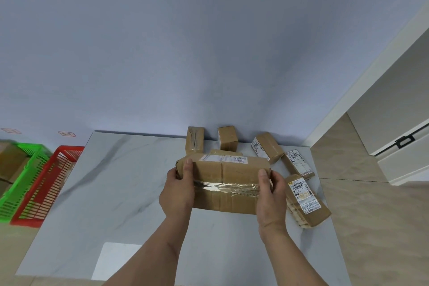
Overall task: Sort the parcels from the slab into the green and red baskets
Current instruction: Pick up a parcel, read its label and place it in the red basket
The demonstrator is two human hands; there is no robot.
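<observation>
A large brown cardboard parcel (226, 181) with clear tape and a white label on top sits between my hands above the grey marble slab (120, 183). My left hand (177, 189) grips its left end, thumb on top. My right hand (271, 195) grips its right end the same way. Several smaller brown parcels lie on the slab behind and to the right, one labelled parcel (304, 199) just right of my right hand. The green basket (27, 169) and the red basket (50, 183) stand on the floor left of the slab.
The green basket holds brown parcels (9, 160). A blue-grey wall runs behind the slab. A white cabinet (399, 137) stands at the right. Small labels (66, 134) are stuck on the wall above the baskets. Beige floor tiles surround the slab.
</observation>
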